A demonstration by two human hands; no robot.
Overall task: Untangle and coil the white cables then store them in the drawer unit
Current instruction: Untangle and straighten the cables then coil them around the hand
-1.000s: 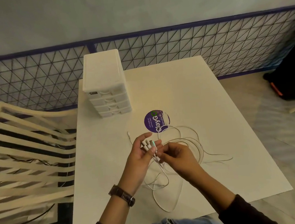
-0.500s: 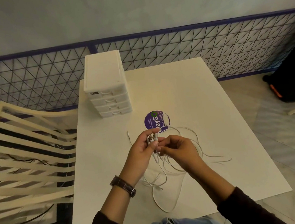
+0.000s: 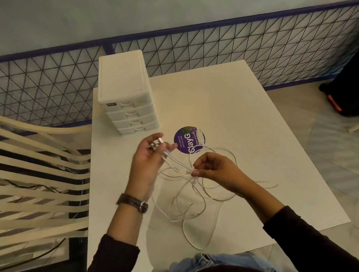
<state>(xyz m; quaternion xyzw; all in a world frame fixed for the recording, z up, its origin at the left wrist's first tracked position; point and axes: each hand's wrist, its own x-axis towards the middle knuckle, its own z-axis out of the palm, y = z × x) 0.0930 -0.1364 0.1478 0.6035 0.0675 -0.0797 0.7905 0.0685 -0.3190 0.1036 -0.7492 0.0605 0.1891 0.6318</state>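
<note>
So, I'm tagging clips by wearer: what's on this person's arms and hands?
Both arms wear dark long sleeves. A wristwatch with a dark strap sits on the left wrist. The left hand and right hand are bare, no gloves.

White table [image 3: 238, 106] with drawer unit [image 3: 127, 97], round purple sticker [image 3: 183, 140] and loose white cable loops [image 3: 195, 186].

We see the drawer unit [image 3: 127, 97] far-left on the table [image 3: 251, 127], sticker [image 3: 188, 139] right of it, cables [image 3: 194, 199] nearer, chair [image 3: 28, 175] left.
</note>
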